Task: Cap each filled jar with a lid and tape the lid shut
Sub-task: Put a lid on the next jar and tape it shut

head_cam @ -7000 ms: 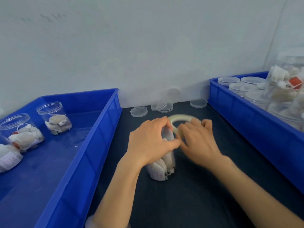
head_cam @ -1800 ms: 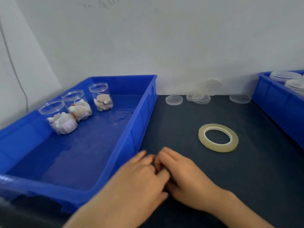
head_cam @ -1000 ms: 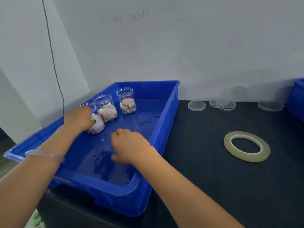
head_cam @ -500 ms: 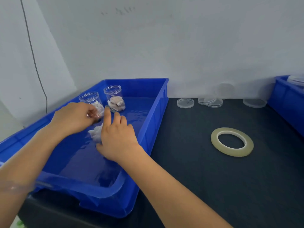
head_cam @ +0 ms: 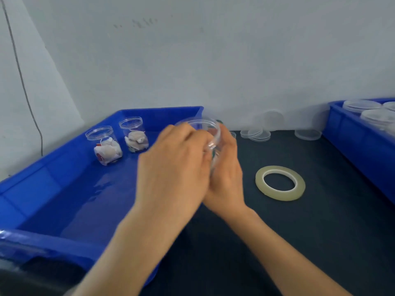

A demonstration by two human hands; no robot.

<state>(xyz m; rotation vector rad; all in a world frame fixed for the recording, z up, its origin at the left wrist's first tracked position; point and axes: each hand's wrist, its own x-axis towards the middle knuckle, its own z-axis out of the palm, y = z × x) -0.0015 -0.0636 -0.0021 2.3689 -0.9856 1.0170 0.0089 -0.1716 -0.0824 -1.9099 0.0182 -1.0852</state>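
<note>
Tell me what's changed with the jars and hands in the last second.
The nearest clear plastic jar was lifted rightward out of the left blue plastic tray; the left hand and right hand both grip it. Two filled jars, the translucent tape roll and clear loose lids stayed put.

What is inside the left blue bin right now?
Two lidless jars of pale packets stand at the far end of the blue bin. The left hand, gripping a third jar, and its forearm cover part of the right side; anything there is hidden.
</note>
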